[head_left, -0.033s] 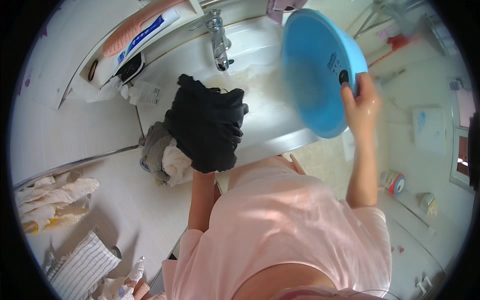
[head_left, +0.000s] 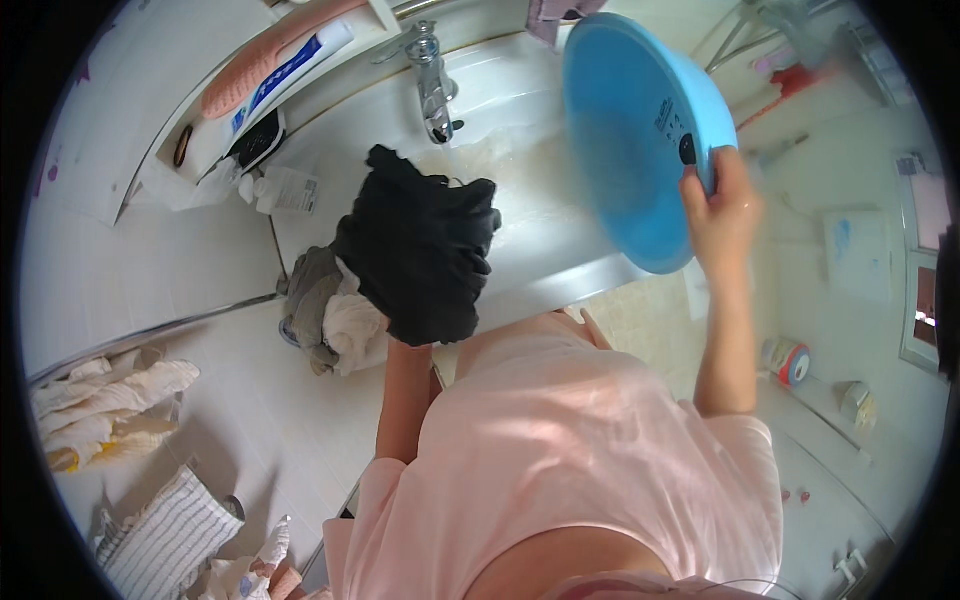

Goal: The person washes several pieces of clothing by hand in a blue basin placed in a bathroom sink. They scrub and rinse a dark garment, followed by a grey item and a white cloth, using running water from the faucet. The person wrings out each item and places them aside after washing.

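Observation:
A crumpled black garment (head_left: 415,250) is held up over the near left part of the white sink (head_left: 570,283). It hides my left hand and its fingers; only my left forearm (head_left: 400,400) shows below. My right hand (head_left: 728,205) grips the near right rim of a light blue basin (head_left: 610,100), thumb inside and fingers outside. The basin is tipped on its side above the right of the sink, its hollow facing left. Cloudy water (head_left: 530,175) lies in the sink under the chrome tap (head_left: 432,95), whose spout seems to run thinly.
Grey cloth (head_left: 312,300) and white cloth (head_left: 352,328) are heaped by the sink's left end. A bottle (head_left: 288,190) stands nearby. A shelf at the upper left holds a tube (head_left: 290,78) and a pink brush (head_left: 245,85). A striped cloth (head_left: 170,530) lies at lower left.
The black garment has shifted very slightly to the right in the picture. My right hand and the basin have hardly moved.

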Motion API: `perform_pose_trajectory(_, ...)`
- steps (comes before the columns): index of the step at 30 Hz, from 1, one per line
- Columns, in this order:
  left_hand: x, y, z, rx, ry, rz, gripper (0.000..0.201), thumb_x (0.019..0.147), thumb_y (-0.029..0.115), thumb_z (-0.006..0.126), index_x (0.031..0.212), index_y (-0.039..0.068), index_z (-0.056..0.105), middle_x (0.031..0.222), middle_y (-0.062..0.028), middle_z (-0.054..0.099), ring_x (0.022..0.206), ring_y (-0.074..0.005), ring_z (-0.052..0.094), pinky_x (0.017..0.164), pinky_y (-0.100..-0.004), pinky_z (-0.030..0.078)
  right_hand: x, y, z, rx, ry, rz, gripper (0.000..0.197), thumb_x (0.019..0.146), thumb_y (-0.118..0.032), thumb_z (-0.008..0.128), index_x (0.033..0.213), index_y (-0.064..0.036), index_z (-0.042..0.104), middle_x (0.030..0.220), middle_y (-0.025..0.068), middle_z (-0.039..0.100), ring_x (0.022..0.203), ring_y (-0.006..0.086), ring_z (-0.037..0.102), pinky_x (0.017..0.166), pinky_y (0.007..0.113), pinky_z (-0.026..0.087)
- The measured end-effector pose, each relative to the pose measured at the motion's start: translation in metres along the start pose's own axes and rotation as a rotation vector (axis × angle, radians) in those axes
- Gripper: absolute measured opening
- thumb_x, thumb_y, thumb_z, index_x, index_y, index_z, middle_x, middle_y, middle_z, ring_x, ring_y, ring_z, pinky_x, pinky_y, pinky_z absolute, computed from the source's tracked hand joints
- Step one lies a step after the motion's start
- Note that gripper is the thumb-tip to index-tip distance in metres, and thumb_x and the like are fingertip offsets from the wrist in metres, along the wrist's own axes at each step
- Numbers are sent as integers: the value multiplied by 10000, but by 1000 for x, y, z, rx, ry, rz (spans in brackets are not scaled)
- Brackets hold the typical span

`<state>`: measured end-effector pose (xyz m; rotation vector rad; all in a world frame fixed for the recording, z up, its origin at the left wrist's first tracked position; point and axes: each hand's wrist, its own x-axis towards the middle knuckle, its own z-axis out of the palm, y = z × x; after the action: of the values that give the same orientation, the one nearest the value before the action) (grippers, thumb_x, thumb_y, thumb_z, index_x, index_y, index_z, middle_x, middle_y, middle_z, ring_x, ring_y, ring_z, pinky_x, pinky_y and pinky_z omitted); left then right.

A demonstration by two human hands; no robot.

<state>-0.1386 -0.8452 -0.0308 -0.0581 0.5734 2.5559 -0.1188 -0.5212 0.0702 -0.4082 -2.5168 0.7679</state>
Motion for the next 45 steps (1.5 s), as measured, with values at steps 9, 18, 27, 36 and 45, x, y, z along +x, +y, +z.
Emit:
perform_pose_trajectory(9, 46, -63, 32, 386, -266, -97, 917, 681, 97, 773, 1436, 28, 257, 1422, -134, 388, 1254, -268, 448, 1060, -399, 363, -37, 14, -39, -116, 143, -138, 151, 778, -47, 639, 772, -23, 491, 624, 105, 479, 533, 156, 467, 515, 276, 402)
perform_pose_trajectory(18, 94, -122, 100, 1789, -644, 71, 920, 585, 70, 802, 1372, 331, 403, 1029, -129, 414, 788, -324, 584, 666, -428, 509, -88, 128, 0, 818, 157, 730, 145, 838, -46, 584, 965, -49, 515, 880, 35, 569, 783, 107, 522, 681, 256, 442)
perform_pose_trajectory(27, 93, -57, -99, 1968, 542, 314, 209, 804, 129, 618, 1009, 84, 621, 979, -90, 602, 809, -214, 605, 657, -376, 489, -113, 179, -3, 942, 194, 905, 295, 849, -48, 562, 1137, -32, 501, 998, 95, 594, 874, 187, 586, 779, 330, 502)
perform_pose_trajectory(36, 171, -108, -182, 2298, 670, -342, 320, 882, 160, 501, 1198, 115, 530, 1070, -144, 601, 1026, -303, 584, 784, -444, 452, -107, 166, -6, 945, 162, 866, 285, 865, -59, 548, 1143, -25, 498, 994, 99, 598, 861, 188, 593, 752, 321, 508)
perform_pose_trajectory(45, 131, -96, -177, 2036, 463, 64, 496, 970, 459, 331, 1225, 71, 505, 1078, -138, 606, 964, -312, 578, 770, -403, 444, -76, 164, 1, 801, -20, 796, 255, 853, -43, 540, 1107, -29, 521, 948, 68, 605, 817, 147, 575, 717, 293, 490)
